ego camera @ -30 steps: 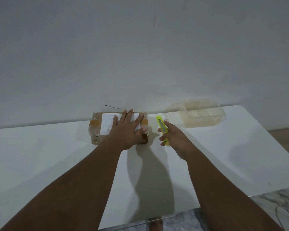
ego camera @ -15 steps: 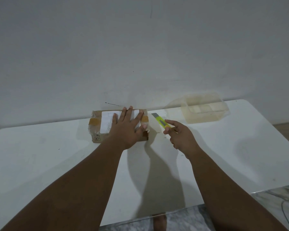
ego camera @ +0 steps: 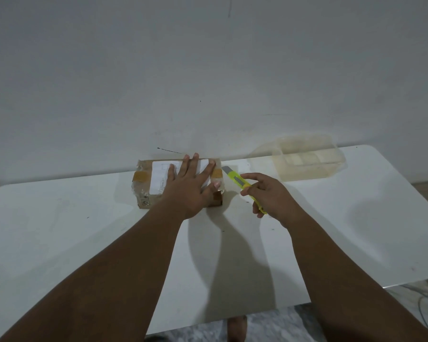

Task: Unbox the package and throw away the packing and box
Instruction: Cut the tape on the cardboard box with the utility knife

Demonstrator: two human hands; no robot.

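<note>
- A small cardboard box [ego camera: 143, 191] sits on the white table [ego camera: 59, 233], at the far edge, close to the grey wall [ego camera: 208, 70].
- The box lies flat and is closed, with brown tape across its top and clear wrap crinkled at its left end.
- A white label [ego camera: 160, 177] covers much of the top; the print on it is too small to read.
- The left hand [ego camera: 189, 187] lies palm down on the box, fingers spread wide and flat over the label and the right part of the top, thumb resting at the box's right edge.
- The right hand [ego camera: 269, 196] is just to the right of the box, closed around a yellow cutter [ego camera: 237, 181].
- The thumb and forefinger pinch the cutter's body near the slider, and the other fingers curl round the handle lower down.
- The cutter points up and to the left, toward the box's far right corner; a short grey blade [ego camera: 224, 169] shows at its tip, just beside the box. Whether the blade touches the cardboard cannot be told.
- A clear plastic tub [ego camera: 309, 161] stands at the far right of the table, well apart from the box.
- Both bare forearms reach in from the bottom of the view and throw dark shadows on the tabletop.
- Below the near table edge, a patterned floor [ego camera: 269, 327] and a bare foot [ego camera: 236, 327] show.
</note>
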